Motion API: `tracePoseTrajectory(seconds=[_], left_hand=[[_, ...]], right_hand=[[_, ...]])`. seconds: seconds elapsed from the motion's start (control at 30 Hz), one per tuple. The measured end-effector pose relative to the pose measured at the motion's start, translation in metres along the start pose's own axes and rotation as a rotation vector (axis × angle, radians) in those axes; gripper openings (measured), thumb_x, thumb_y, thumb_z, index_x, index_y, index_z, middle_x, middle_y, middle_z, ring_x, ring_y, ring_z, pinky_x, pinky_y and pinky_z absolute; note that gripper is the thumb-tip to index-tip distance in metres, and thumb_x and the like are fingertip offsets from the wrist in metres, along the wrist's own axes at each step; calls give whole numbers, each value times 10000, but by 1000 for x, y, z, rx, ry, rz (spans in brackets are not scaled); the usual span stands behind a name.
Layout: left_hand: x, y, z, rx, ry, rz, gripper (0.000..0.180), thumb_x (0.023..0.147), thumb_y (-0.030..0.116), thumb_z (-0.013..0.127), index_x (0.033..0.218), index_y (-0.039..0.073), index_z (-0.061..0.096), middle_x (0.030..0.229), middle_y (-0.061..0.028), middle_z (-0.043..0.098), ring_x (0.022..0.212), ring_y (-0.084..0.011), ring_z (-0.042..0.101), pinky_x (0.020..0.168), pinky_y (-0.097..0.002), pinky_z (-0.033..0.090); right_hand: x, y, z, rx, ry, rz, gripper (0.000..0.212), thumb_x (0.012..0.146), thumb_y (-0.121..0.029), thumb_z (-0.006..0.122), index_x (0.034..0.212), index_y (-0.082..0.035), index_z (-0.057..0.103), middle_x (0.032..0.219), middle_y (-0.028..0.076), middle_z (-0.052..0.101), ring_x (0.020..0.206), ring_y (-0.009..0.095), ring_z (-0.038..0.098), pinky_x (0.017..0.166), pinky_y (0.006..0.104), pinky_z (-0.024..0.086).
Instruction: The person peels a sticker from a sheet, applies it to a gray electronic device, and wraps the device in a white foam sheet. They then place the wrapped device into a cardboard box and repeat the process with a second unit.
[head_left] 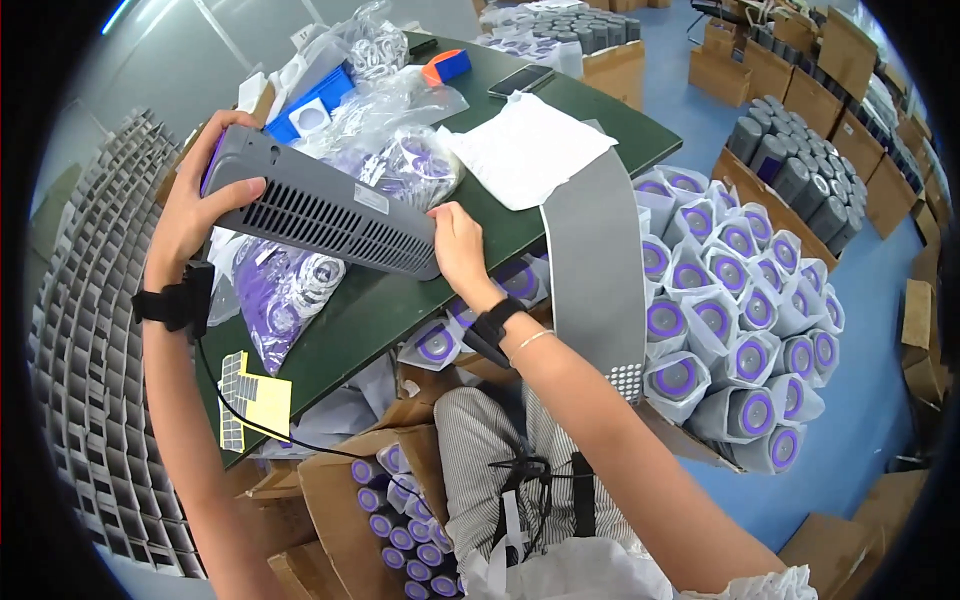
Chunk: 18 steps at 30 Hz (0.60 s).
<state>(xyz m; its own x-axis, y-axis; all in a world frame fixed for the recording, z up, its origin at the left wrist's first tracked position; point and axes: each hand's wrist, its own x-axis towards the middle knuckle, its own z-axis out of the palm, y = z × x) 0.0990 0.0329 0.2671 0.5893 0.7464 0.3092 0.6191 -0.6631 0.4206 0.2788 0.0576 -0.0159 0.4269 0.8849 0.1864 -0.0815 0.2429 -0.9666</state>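
The long grey vented unit (320,208) is held above the green worktop (560,110), its long axis running from the left hand (195,205), wrapped around the upper end, down to the right hand (458,245), whose fingers are pinched on the lower end. Bagged purple-and-white rings (290,290) lie directly beneath it; open worktop is found beyond the right hand, toward the white sheet (525,150).

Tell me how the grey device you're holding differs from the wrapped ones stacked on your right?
The grey device is bare, its slotted side showing, while the stacked devices each sit in a white sleeve. The left hand and right hand hold it by its ends, lying lengthwise above the green table; the stack rests end-on, purple faces outward. Both look grey-bodied with purple ends.
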Motion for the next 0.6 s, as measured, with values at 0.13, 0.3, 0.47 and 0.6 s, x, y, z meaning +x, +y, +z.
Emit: tracePoseTrajectory(seconds=[0.13,0.3,0.47,0.6], left_hand=[[-1,-5,4,-35,60,51,481,756,260,690,1165,90,502,1063,-37,538,996,-148,507,920,-284,376],[17,-12,4,-54,118,-11,364,835,316,653,1108,101,546,1026,-31,572,962,-130,531,876,-264,399],[40,-16,7,-60,64,-26,317,826,326,643,1079,152,564,943,-5,574,868,-104,549,773,-224,406],[61,-6,16,77,99,9,381,807,390,674,1008,75,604,895,-19,593,847,-121,551,787,-265,418]], right_hand=[[-23,-15,-11,-128,-80,-340,550,806,-414,673,1111,30,564,1096,214,607,1002,344,592,890,388,450],[-10,-19,-20,-320,-220,-303,1131,479,-545,880,1318,66,428,1281,258,512,1193,351,520,1032,402,393],[-1,-23,-24,-485,-310,-209,1023,489,-528,871,1250,45,498,1190,209,585,1125,325,555,1104,420,285],[5,-41,-22,-445,-481,-109,990,496,-523,865,1238,30,512,1184,181,596,1182,321,513,1157,429,138]])
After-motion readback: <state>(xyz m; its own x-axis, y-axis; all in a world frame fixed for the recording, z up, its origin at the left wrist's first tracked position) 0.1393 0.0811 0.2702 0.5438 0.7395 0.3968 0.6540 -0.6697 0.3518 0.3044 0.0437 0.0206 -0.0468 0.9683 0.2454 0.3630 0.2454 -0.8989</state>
